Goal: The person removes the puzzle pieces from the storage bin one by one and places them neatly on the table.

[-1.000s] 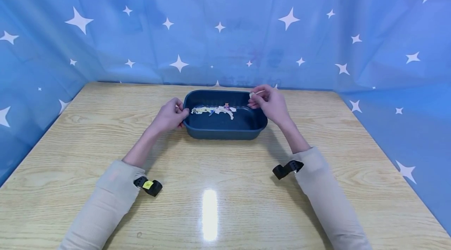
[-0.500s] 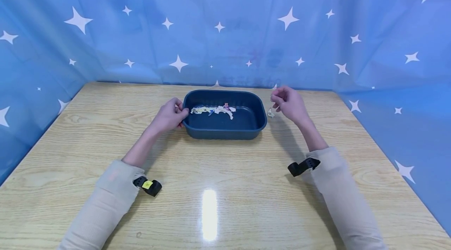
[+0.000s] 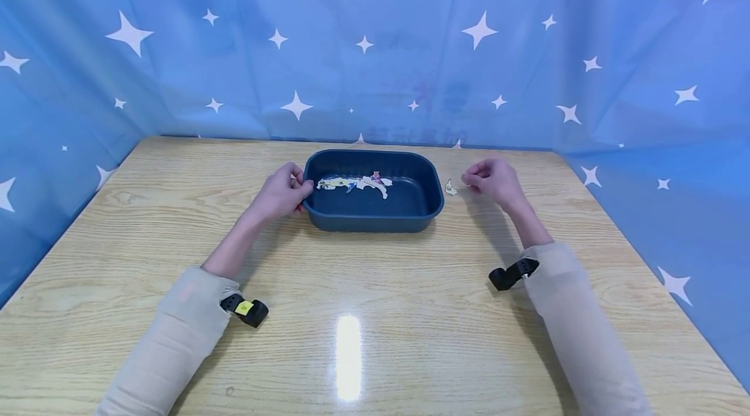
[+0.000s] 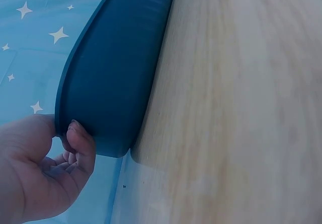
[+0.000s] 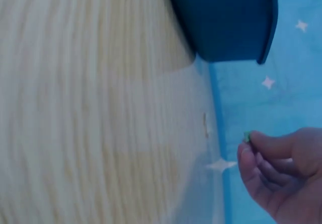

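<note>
Wooden desk (image 3: 375, 279), blue tray (image 3: 370, 224) near far edge: left hand (image 3: 280, 193) pinches its left end, right hand (image 3: 495, 183) pinches green bit (image 5: 246, 137).

The tub (image 3: 375, 224), dark blue, long and round-cornered, stands upright on the table (image 3: 281, 338), its nine o'clock rim pinched by the left hand (image 3: 284, 191). Inside, pale scraps (image 3: 370, 182) touched with yellow, blue and pink straggle from nine o'clock past the centre. A whitish stray (image 3: 450, 188) lies just outside three o'clock. Farther that way, the right hand (image 3: 495, 183) pinches a tiny green bit (image 5: 246, 136).

Rec. set: starry bkdrp (image 3: 328, 71), tbl (image 3: 398, 286)
</note>
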The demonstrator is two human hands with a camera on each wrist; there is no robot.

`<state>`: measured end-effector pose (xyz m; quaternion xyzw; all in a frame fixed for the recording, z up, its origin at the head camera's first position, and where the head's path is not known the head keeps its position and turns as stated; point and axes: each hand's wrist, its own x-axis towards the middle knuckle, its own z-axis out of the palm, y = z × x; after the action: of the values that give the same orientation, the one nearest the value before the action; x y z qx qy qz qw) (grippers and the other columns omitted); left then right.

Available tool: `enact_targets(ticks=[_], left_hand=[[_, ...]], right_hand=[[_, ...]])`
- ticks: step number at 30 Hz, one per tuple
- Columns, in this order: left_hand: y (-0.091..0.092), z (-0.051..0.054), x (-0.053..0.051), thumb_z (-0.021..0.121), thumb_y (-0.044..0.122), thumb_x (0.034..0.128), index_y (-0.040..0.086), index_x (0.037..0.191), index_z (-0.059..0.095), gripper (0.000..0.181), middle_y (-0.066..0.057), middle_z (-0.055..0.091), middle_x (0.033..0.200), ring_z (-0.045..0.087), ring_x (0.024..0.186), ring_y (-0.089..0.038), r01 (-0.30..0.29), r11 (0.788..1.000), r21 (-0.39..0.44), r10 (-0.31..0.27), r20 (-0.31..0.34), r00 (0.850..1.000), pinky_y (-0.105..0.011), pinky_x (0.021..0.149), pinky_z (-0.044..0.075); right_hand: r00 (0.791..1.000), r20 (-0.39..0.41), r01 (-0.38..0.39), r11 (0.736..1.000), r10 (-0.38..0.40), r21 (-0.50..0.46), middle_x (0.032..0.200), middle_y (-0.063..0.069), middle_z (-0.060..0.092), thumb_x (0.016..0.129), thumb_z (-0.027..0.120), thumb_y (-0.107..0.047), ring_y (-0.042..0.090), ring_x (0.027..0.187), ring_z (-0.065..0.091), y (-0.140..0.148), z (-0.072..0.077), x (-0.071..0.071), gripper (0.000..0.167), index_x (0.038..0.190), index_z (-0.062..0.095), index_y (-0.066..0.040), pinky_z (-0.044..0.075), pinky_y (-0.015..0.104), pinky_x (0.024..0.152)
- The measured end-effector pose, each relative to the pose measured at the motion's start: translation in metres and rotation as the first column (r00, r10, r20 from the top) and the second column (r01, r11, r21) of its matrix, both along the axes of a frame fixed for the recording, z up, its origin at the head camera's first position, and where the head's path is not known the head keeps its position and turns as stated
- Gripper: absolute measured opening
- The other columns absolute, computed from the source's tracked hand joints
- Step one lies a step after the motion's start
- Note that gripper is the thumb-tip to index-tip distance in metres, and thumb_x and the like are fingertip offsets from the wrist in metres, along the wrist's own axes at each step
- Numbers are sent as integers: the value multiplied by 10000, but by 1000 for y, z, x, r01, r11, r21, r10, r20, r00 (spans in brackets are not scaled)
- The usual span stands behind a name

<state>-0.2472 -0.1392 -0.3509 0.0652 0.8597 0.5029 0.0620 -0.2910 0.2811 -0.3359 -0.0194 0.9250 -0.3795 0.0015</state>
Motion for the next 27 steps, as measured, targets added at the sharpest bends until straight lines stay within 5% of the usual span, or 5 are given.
enact_targets(ticks=[10, 27], left_hand=[[-1, -1, 0, 524, 148, 1049, 21, 1043, 429, 159, -98, 605, 770, 655, 656, -255, 1, 1000, 12, -1, -5, 1000, -338, 617, 581], [0, 0, 2, 523, 168, 1048, 27, 1041, 434, 166, -101, 605, 764, 660, 669, -284, -9, 1000, 5, 9, -7, 1000, -358, 623, 587]], right_hand=[[990, 142, 16, 1000, -14, -13, 959, 181, 696, 995, 651, -116, 158, 763, 679, 13, -13, -10, 248, 1116, 639, 100, 592, 274, 705], [990, 141, -4, 1000, 0, 28, 890, 147, 704, 983, 653, -104, 110, 690, 644, 9, -18, -14, 259, 1127, 651, 112, 569, 241, 648]])
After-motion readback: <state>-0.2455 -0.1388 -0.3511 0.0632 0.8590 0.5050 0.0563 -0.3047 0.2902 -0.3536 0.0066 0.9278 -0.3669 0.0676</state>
